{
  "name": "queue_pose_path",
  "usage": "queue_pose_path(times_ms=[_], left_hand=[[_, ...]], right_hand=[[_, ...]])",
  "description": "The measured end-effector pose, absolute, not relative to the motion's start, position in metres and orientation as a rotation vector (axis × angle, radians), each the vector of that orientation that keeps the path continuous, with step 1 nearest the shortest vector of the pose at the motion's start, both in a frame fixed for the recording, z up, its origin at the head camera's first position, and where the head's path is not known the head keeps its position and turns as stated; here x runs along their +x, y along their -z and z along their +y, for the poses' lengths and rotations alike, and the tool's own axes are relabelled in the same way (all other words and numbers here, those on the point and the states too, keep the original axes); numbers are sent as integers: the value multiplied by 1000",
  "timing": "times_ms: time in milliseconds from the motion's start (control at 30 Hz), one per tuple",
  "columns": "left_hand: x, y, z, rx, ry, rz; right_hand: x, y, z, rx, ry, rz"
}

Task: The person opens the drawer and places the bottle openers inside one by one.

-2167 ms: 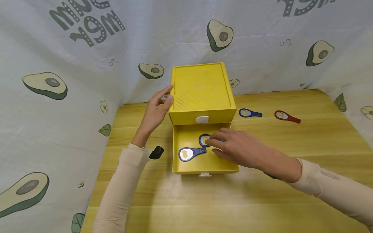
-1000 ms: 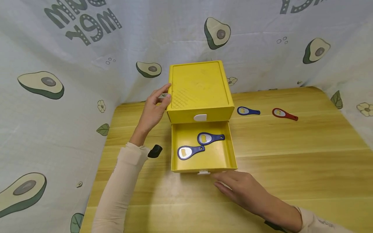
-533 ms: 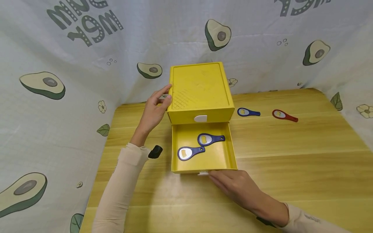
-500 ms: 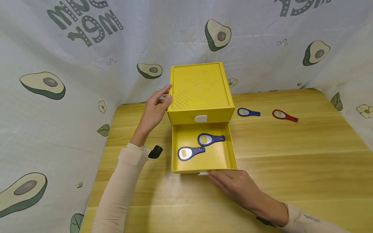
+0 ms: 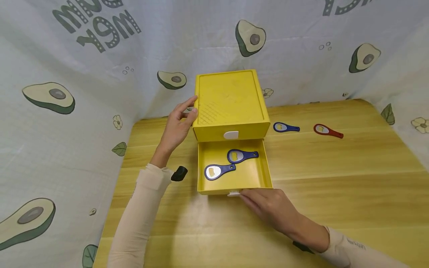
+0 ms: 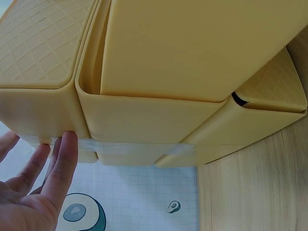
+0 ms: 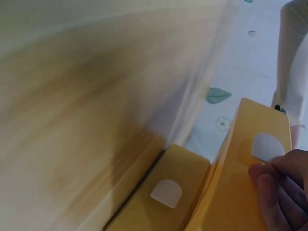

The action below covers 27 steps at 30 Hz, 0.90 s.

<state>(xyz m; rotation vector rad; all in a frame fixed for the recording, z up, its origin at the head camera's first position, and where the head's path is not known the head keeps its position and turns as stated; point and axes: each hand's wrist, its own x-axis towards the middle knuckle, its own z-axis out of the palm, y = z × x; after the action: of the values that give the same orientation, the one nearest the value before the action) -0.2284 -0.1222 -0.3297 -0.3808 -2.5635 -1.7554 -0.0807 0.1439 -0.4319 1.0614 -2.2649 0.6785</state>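
Note:
A yellow drawer cabinet [image 5: 231, 98] stands on the table, with one drawer [image 5: 248, 180] pulled out below its top section. Two blue-rimmed bottle openers [image 5: 218, 171] lie inside that drawer, their ends close together. My right hand [image 5: 273, 206] is at the drawer's front, thumb and fingertips pinching the edge of its white handle [image 7: 267, 147]. Along the cabinet's left side, my left hand [image 5: 177, 124] rests its fingertips; the left wrist view shows the fingers [image 6: 65, 163] extended against the yellow wall.
Right of the cabinet, a blue bottle opener [image 5: 286, 127] and a red one [image 5: 327, 130] lie on the wooden table [image 5: 352, 178]. Beneath the pulled-out drawer is another drawer front with a white handle [image 7: 167, 192]. An avocado-print cloth [image 5: 207, 37] hangs behind.
My right hand has left the bottle opener inside the drawer and come to the drawer's front handle. The drawer has slid slightly inward with its openers. My left hand stays at the cabinet's side.

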Motion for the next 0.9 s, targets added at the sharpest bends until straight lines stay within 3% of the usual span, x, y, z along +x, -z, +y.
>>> queue_pose_path(times_ms=[900], left_hand=[[-231, 332, -123, -412, 1755, -2549]], right_hand=[[-148, 428, 139, 925, -734, -2341]])
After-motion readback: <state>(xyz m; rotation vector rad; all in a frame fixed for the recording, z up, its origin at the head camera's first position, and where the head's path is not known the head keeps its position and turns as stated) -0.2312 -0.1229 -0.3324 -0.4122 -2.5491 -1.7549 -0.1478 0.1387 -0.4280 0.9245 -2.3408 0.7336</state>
